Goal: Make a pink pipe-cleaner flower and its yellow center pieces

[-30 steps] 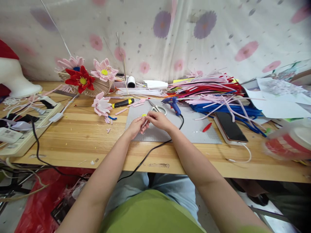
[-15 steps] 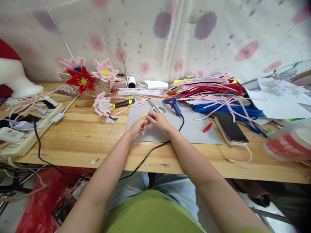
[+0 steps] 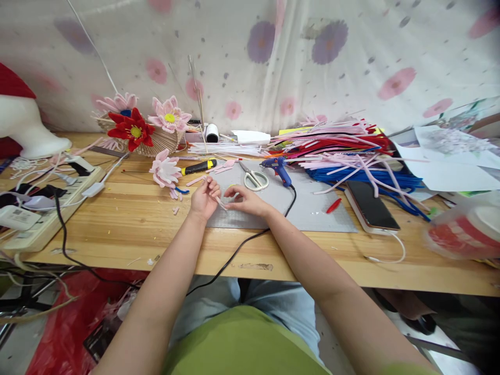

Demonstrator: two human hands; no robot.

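Observation:
My left hand (image 3: 205, 197) and my right hand (image 3: 244, 199) meet at the near left corner of a grey cutting mat (image 3: 312, 205). Both pinch a short pale pink pipe-cleaner piece (image 3: 220, 202) that runs between their fingertips. A pink pipe-cleaner flower (image 3: 164, 170) lies on the wood just left of my left hand. White-handled scissors (image 3: 254, 178) and a blue glue gun (image 3: 278, 166) rest on the mat behind my right hand.
A heap of pink, red and blue pipe cleaners (image 3: 344, 148) fills the back right, with a phone (image 3: 370, 204) beside it. A basket of finished flowers (image 3: 142, 127) stands back left. A power strip with cables (image 3: 42, 205) lies at the left. The glue gun's black cord (image 3: 238, 245) crosses the front edge.
Both hands have shifted left and nearer, from the mat's middle to its left corner. The small yellow bit seen by the fingers earlier is now hidden.

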